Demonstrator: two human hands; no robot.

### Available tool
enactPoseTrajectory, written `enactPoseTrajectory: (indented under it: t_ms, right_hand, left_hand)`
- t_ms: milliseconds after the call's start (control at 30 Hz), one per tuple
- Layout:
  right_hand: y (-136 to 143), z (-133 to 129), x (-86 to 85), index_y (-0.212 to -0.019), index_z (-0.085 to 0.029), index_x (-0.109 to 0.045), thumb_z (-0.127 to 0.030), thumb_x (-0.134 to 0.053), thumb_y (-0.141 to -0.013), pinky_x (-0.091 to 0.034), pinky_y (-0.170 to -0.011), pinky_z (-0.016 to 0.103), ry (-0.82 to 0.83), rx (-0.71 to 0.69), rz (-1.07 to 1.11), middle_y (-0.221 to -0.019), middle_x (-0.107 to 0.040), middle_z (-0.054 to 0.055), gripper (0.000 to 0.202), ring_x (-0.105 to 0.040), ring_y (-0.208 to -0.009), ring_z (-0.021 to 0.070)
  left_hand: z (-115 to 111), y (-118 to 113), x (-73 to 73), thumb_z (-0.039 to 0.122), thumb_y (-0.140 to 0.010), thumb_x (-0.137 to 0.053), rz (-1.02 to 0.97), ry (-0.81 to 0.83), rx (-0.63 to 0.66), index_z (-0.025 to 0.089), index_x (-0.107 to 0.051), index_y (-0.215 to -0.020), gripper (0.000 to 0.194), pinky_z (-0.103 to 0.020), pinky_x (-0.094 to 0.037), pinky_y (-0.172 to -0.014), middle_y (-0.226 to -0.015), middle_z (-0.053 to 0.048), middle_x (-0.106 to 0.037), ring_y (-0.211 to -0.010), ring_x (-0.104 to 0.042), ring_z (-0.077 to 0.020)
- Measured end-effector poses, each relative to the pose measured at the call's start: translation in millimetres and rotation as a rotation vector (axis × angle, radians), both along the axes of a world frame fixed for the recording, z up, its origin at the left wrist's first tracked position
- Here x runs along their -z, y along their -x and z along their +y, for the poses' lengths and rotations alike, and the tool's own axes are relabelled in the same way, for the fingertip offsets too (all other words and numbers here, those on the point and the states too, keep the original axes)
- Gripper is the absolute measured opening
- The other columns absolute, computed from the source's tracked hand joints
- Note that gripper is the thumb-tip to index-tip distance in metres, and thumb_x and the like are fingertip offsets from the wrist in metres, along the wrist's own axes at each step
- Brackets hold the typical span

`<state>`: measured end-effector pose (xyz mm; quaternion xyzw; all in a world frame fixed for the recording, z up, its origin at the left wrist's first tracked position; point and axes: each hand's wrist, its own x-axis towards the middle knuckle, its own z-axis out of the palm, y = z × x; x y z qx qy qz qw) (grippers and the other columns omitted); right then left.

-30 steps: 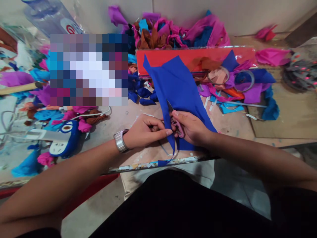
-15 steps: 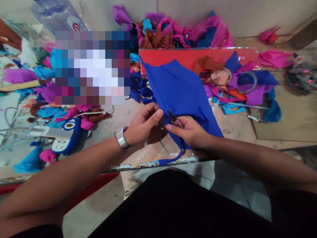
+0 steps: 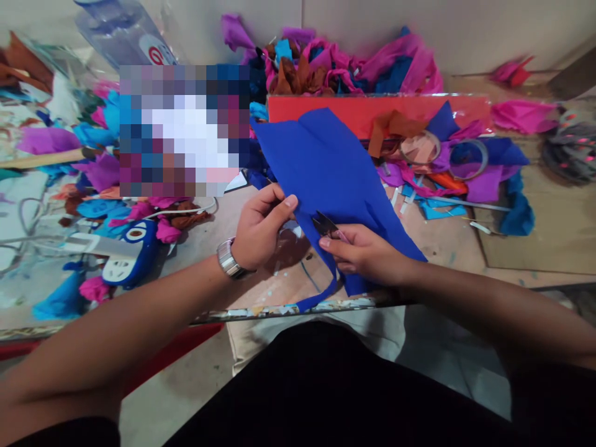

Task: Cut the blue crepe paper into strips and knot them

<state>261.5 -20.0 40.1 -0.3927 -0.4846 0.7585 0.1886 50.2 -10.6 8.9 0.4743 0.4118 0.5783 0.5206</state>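
Note:
A sheet of blue fabric [image 3: 326,161] spreads across the middle of the table, its far end over a red sheet. My left hand [image 3: 261,226], with a metal watch on the wrist, is closed on the fabric's left edge, thumb on top. In my right hand [image 3: 363,251] is a small pair of scissors [image 3: 326,223], the dark blades parted and pointing up-left over the fabric near that edge. A narrow cut strip [image 3: 321,298] of the same blue hangs from the sheet and curls to the table's front edge.
Behind the fabric lies the red sheet [image 3: 316,107] in clear wrap, with a heap of coloured scraps [image 3: 321,68] beyond. Two tape rolls [image 3: 468,158] rest among scraps on the right, near cardboard [image 3: 535,254]. A blue-and-white power strip [image 3: 130,254] with cables sits left.
The scissors' blades have opened. My left thumb and fingers have closed on the fabric's edge, and the sheet now lies flatter, with its left corner shifted left.

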Motion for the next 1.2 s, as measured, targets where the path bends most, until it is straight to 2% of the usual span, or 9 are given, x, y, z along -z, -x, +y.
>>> enactPoseTrajectory:
  t_ms: [67, 200, 367, 467, 600, 733, 867, 1033, 1200]
  right_hand:
    - [-3.4, 1.8, -2.2, -0.072, -0.021, -0.047, -0.049, -0.074, -0.092, -0.017, -0.044, 0.022, 0.044, -0.049, -0.021, -0.057, -0.032, -0.010, 0.044, -0.022, -0.047, 0.0055]
    - [-8.5, 4.9, -8.2, -0.063, -0.020, -0.047, -0.057, -0.074, -0.091, -0.022, -0.044, 0.022, 0.035, -0.139, 0.033, -0.054, -0.036, -0.008, 0.054, -0.029, -0.046, 0.0051]
    - [-10.4, 5.1, -3.7, -0.071, -0.019, -0.054, -0.061, -0.070, -0.094, -0.029, -0.043, 0.021, -0.025, 0.013, 0.118, -0.055, -0.039, -0.008, 0.051, -0.034, -0.045, 0.0064]
    - [-9.0, 2.8, 0.3, -0.077, -0.019, -0.058, -0.067, -0.059, -0.098, -0.031, -0.041, 0.023, 0.044, 0.004, 0.116, -0.059, -0.045, -0.005, 0.052, -0.038, -0.046, 0.0086]
    - [-7.0, -0.9, 1.0, -0.087, -0.018, -0.067, -0.059, -0.045, -0.105, -0.026, -0.039, 0.025, 0.079, -0.032, 0.075, -0.062, -0.053, -0.001, 0.049, -0.039, -0.044, 0.0102]
    - [-6.5, -2.7, 0.4, -0.088, -0.021, -0.063, -0.053, -0.049, -0.106, -0.031, -0.040, 0.025, 0.109, -0.007, 0.057, -0.064, -0.054, -0.003, 0.040, -0.048, -0.042, 0.0102]
    - [-6.2, -3.4, 0.3, -0.084, -0.020, -0.059, -0.055, -0.050, -0.105, -0.037, -0.041, 0.025, 0.089, -0.026, 0.037, -0.062, -0.055, -0.003, 0.042, -0.051, -0.042, 0.0107]
    - [-5.8, -2.2, -1.1, -0.088, -0.021, -0.061, -0.058, -0.050, -0.105, -0.042, -0.046, 0.026, 0.043, -0.052, 0.013, -0.060, -0.056, -0.003, 0.042, -0.050, -0.046, 0.0117]
    - [-5.4, -0.7, -0.8, -0.098, -0.017, -0.063, -0.059, -0.054, -0.103, -0.041, -0.053, 0.025, -0.007, -0.077, 0.056, -0.073, -0.063, 0.000, 0.043, -0.052, -0.057, 0.0118]
  left_hand:
    - [-0.4, -0.1, -0.2, 0.044, -0.092, -0.077, -0.021, 0.031, -0.007, 0.020, -0.061, -0.078, 0.031, -0.024, -0.042, -0.053, -0.070, 0.001, -0.056, -0.058, -0.049, -0.0101]
    - [-0.6, 0.6, -0.9, 0.042, -0.093, -0.076, -0.057, 0.069, -0.016, 0.020, -0.060, -0.079, 0.030, -0.023, -0.037, -0.049, -0.067, 0.002, -0.052, -0.055, -0.046, -0.0093]
    - [0.0, 0.6, 1.2, 0.039, -0.092, -0.078, -0.115, 0.043, 0.027, 0.019, -0.060, -0.078, 0.030, -0.022, -0.039, -0.054, -0.068, 0.002, -0.051, -0.057, -0.045, -0.0080]
    - [-1.6, -0.5, 2.2, 0.040, -0.091, -0.078, -0.094, 0.063, 0.035, 0.019, -0.061, -0.079, 0.029, -0.022, -0.041, -0.055, -0.070, 0.001, -0.053, -0.059, -0.047, -0.0085]
    - [-3.2, -0.5, 2.5, 0.043, -0.090, -0.078, -0.066, 0.097, 0.051, 0.020, -0.063, -0.081, 0.028, -0.025, -0.047, -0.057, -0.073, 0.000, -0.057, -0.063, -0.054, -0.0113]
    - [-1.4, 2.1, 2.8, 0.044, -0.090, -0.078, -0.034, 0.083, 0.050, 0.020, -0.063, -0.079, 0.030, -0.023, -0.042, -0.050, -0.069, 0.001, -0.057, -0.056, -0.050, -0.0095]
    - [-0.4, 0.0, -1.4, 0.041, -0.091, -0.078, -0.091, 0.101, 0.036, 0.020, -0.062, -0.078, 0.029, -0.021, -0.039, -0.047, -0.066, 0.002, -0.056, -0.052, -0.047, -0.0074]
    - [-1.9, -5.7, -10.1, 0.043, -0.085, -0.083, -0.142, 0.164, 0.063, 0.019, -0.059, -0.076, 0.034, -0.021, -0.042, -0.046, -0.063, 0.003, -0.055, -0.050, -0.048, -0.0079]
    - [-4.3, -3.7, -4.4, 0.045, -0.088, -0.080, -0.075, 0.175, 0.093, 0.019, -0.060, -0.079, 0.033, -0.024, -0.049, -0.054, -0.070, 0.000, -0.063, -0.058, -0.058, -0.0105]
